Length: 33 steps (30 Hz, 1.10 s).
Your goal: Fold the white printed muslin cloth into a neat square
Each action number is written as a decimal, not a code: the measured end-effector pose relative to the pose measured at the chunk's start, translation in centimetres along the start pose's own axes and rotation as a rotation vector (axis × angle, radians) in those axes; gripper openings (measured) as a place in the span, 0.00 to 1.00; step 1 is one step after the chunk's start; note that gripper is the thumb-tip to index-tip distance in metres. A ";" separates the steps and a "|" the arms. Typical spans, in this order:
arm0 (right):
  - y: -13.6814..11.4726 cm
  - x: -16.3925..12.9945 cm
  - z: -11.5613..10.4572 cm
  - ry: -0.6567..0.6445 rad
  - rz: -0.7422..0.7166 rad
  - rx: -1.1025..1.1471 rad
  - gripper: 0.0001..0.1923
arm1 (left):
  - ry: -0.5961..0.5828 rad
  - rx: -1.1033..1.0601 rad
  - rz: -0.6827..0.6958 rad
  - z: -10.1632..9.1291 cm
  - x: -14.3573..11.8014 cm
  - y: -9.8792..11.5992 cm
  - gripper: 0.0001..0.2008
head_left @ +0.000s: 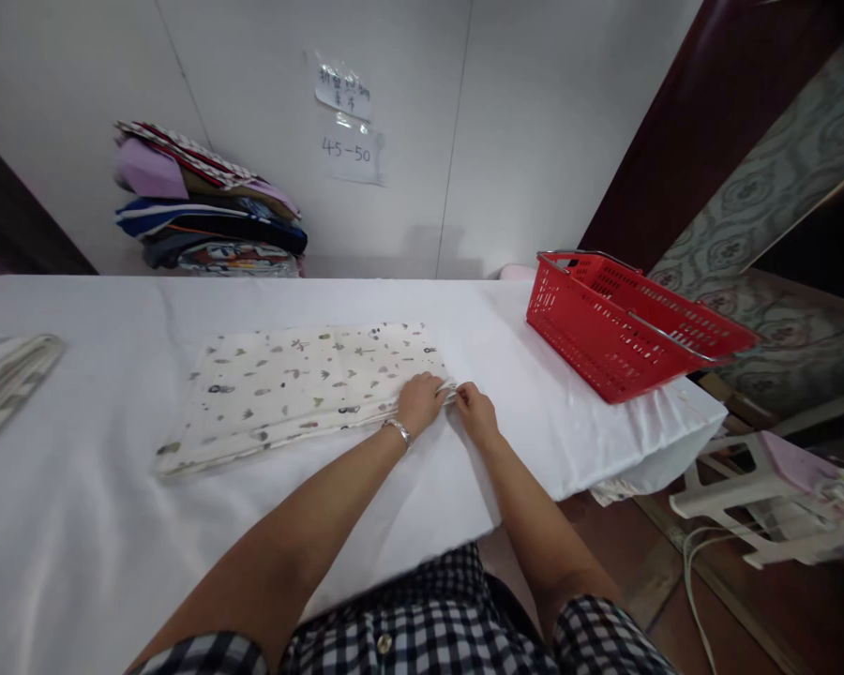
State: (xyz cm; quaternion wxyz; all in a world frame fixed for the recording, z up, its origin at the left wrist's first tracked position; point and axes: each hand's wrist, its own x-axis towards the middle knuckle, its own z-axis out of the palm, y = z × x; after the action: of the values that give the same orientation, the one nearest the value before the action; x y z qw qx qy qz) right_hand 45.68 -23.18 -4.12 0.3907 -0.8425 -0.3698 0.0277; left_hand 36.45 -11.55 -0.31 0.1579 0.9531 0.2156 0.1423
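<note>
The cloth point(299, 389), a pale printed piece folded into a flat rectangle, lies in the middle of the desk point(77, 562), directly ahead of the person. Both hands meet at its near right corner. The left hand point(419, 403) rests on the cloth with fingers curled down over the edge; a bracelet point(398, 430) sits on that wrist. The right hand point(475, 412) is just beside it, fingertips pinched on the same corner. The grip at one corner appears intended to keep the stacked layers aligned, though the layers themselves are too fine to count.

The basket point(625, 328), red plastic with a metal handle, stands at the right end of the desk, tilted, well apart from the cloth. No contents are visible in it.

A pile point(207, 202) of folded fabrics sits against the wall beyond the desk. A second folded item point(4, 380) lies at the left edge.
</note>
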 end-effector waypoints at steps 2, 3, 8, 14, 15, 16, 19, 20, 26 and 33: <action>0.4 0.2 0.3 0.030 0.017 0.158 0.05 | -0.008 0.008 0.014 0.1 -0.1 0.0 0.12; 0.6 0.2 0.5 0.043 0.028 0.233 0.05 | -0.013 0.008 0.021 0.1 -0.1 0.0 0.12; 1.1 0.6 1.2 0.061 0.095 0.492 0.08 | -0.018 0.005 0.039 0.3 -0.1 -0.1 0.12; 0.7 0.6 1.0 0.032 0.120 0.687 0.11 | -0.020 -0.012 0.021 0.4 0.0 -0.1 0.12; 0.7 0.6 1.0 0.022 0.118 0.701 0.11 | -0.025 -0.018 0.016 0.4 0.0 -0.1 0.12; 0.7 0.7 1.0 0.010 0.115 0.707 0.12 | -0.027 -0.022 0.011 0.4 0.0 -0.1 0.12; 0.6 0.8 0.9 -0.008 0.109 0.693 0.12 | -0.029 -0.017 0.008 0.3 0.0 -0.1 0.12; 0.7 0.8 0.9 -0.010 0.102 0.683 0.11 | -0.028 -0.014 0.009 0.3 0.0 0.0 0.12; 0.8 0.7 0.6 -0.006 0.025 0.622 0.11 | -0.043 -0.013 0.039 0.0 -0.2 0.1 0.12; 0.6 0.5 0.1 0.030 -0.020 0.473 0.13 | -0.064 -0.022 0.032 0.0 0.1 0.0 0.12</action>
State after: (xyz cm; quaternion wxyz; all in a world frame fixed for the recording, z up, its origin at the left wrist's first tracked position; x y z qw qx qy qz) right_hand 46.36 -22.99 -4.49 0.5827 -0.7243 -0.3555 0.0972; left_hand 36.50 -11.54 -0.25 0.1728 0.9586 0.1938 0.1166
